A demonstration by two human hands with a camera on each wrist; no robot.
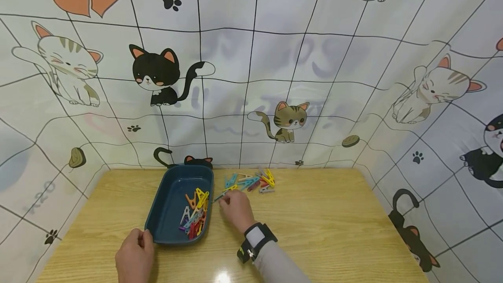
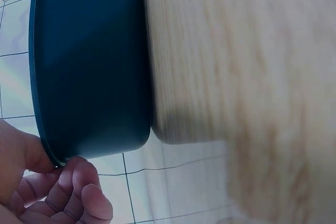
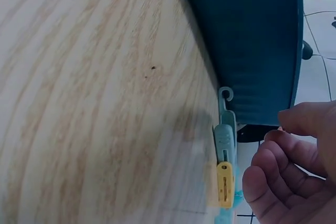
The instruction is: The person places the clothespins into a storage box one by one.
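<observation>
A dark blue plastic tray (image 1: 164,213) stands on the wooden table, with several coloured clothespins (image 1: 195,213) heaped along its right side. My left hand (image 1: 135,254) grips the tray's near left corner, thumb and fingers pinching the rim (image 2: 50,153). My right hand (image 1: 237,211) is low over the table just right of the tray, beside a loose pile of clothespins (image 1: 251,181). Its fingers are bent, thumb close to the index finger; whether anything is between them is unclear. Beyond them in the right wrist view lie a teal hooked clothespin (image 3: 224,137) and a yellow clothespin (image 3: 225,184).
The light wooden table (image 1: 314,217) extends to the right of the pile. Behind and at both sides hangs a white cloth (image 1: 228,56) with a grid and cartoon cats. My right wrist carries a dark strap with a device (image 1: 255,241).
</observation>
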